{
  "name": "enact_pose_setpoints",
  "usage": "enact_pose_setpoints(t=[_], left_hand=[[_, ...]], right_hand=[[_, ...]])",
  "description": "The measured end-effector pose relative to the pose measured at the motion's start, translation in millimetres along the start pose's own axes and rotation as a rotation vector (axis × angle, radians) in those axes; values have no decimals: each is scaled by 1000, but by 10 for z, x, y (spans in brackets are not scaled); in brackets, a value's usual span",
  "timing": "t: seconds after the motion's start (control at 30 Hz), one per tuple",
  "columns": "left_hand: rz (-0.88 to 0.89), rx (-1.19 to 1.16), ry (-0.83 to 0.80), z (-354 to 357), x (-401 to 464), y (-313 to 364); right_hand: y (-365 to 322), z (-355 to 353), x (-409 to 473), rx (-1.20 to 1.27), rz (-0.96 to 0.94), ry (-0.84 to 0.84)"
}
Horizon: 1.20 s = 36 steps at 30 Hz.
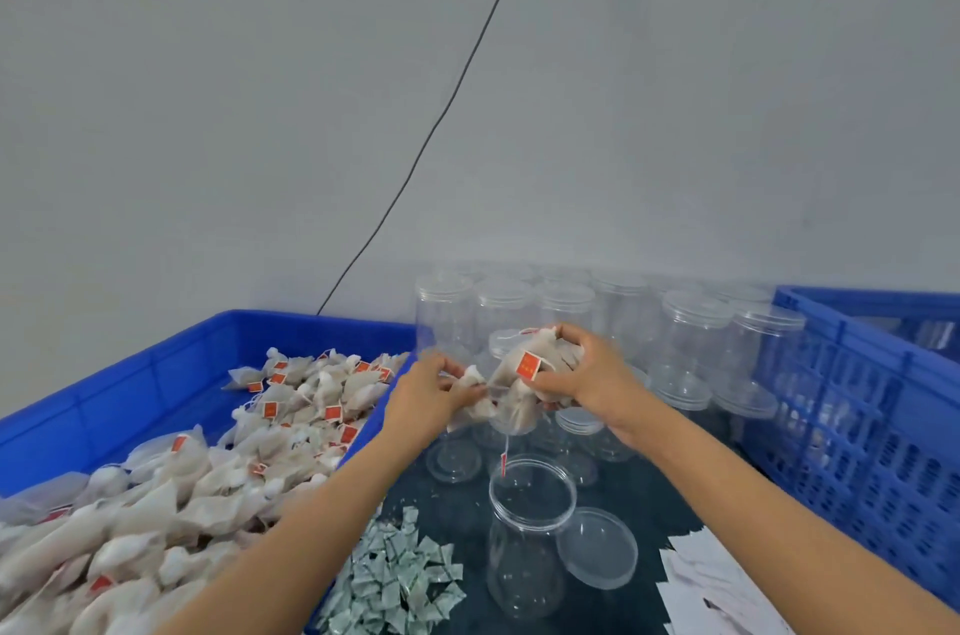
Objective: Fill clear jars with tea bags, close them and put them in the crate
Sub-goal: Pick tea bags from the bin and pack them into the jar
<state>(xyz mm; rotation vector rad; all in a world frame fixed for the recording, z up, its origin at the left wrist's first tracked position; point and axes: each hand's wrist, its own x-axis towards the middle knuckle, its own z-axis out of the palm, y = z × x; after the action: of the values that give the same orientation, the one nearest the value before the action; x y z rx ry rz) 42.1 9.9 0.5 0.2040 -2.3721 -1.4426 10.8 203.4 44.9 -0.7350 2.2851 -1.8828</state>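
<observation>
**Tea bags held above an open jar**

A dark tabletop (pixel 470 520) sits before a pale grey wall. Nearest, an open clear jar (pixel 527 538) stands empty, its lid (pixel 597 547) lying just beside it. Above it, the left hand (pixel 423 398) pinches a white tea bag, while the right hand (pixel 587 377) grips a bunch of red-tagged tea bags (pixel 524 382). Further back stand closed empty jars (pixel 691 328); a blue crate (pixel 857 406) is on the right.
</observation>
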Motion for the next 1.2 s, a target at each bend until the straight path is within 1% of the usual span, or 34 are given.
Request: enact_pose_setpoints(t=[0.13, 0.23, 0.33, 0.43, 0.53, 0.6, 0.67, 0.7, 0.73, 0.83, 0.87, 0.9, 0.93, 0.97, 1.0, 1.07, 1.13, 1.2], left_hand=[[-6, 79, -56, 289, -75, 79], [20, 45, -74, 394, -137, 134], [61, 34, -77, 415, -208, 162], [76, 124, -152, 431, -335, 152], [114, 269, -199, 477, -460, 105], [143, 360, -239, 495, -507, 83], [188, 398, -303, 492, -540, 90], [227, 376, -325, 488, -548, 98], [253, 299, -333, 482, -560, 113], [202, -66, -364, 470, -597, 169], [186, -127, -395, 484, -611, 191], [177, -131, -412, 512, -618, 192], [185, -88, -398, 551, -622, 182], [205, -18, -348, 590, -626, 179], [227, 35, -275, 624, -624, 175], [252, 70, -152, 665, -612, 167], [238, 106, -103, 667, -594, 147], [206, 165, -76, 643, -566, 106]], right_hand=[[63, -282, -184, -9, -11, 16], [97, -431, -302, -20, -14, 14], [121, -555, -384, 32, -31, 33], [123, -604, -469, 136, -21, 13], [166, -580, -534, 222, 27, -19], [210, -556, -558, 257, 54, -19], [259, -525, -581, 305, 66, -3], [281, -509, -591, 314, 68, 10], [302, -493, -597, 311, 66, 25], [331, -429, -596, 308, 57, 89], [336, -400, -587, 320, 60, 110], [345, -366, -578, 328, 67, 127], [356, -328, -571, 331, 77, 140], [370, -288, -566, 328, 87, 148], [385, -252, -562, 317, 96, 151], [403, -200, -564, 263, 102, 148], [399, -191, -561, 181, 93, 160], [389, -224, -545, 97, 86, 206]])
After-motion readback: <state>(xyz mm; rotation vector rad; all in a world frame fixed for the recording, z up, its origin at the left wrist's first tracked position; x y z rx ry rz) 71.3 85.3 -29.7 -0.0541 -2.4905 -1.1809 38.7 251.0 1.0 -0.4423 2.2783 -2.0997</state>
